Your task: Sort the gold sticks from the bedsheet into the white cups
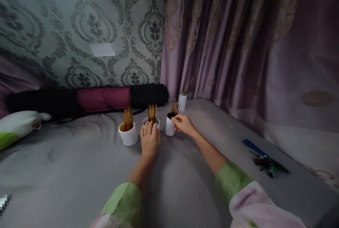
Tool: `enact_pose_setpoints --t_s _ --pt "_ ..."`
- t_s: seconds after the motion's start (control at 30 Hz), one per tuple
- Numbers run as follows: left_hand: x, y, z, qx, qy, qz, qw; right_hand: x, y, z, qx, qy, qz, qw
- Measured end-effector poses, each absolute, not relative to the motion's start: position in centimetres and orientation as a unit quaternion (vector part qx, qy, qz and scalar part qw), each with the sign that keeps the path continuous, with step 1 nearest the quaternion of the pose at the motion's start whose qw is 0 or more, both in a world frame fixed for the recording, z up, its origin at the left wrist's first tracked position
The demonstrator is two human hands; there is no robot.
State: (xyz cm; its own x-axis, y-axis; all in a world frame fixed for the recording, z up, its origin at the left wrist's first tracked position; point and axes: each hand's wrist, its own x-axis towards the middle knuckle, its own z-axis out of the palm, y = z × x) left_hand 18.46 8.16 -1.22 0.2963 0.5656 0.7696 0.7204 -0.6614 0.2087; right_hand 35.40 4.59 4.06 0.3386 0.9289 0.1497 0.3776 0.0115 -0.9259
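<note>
Three white cups with thin brown sticks standing in them form a row on the grey sheet. The left cup (128,138) is wide and untouched. My left hand (150,138) covers the front of the middle cup (158,123), its fingers curled over the near rim; the sticks (152,113) rise behind the fingertips. At the right cup (169,127), narrower and dark inside, my right hand (183,123) pinches the right side of the rim with thumb and forefinger. Sticks (174,108) lean in this cup just above those fingers.
A fourth white container (182,101) with sticks stands farther back near the curtain (227,44). Along the wall lies a long black and maroon roll (103,99). A white and green plush toy (19,127) is at left. A blue-handled tool (255,147) and dark small items lie at right.
</note>
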Motion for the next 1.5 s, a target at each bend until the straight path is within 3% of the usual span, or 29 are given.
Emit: enact_pose_setpoints --t_s 0.63,1.5 --pt "18.8 8.6 -1.9 -0.785 -0.392 -0.470 0.100 41.6 6.6 4.7 -0.731 -0.417 0.176 0.510" --pt "18.7 8.4 -1.8 -0.788 -0.384 -0.475 0.076 47.2 11.4 4.0 -0.772 -0.352 0.138 0.511"
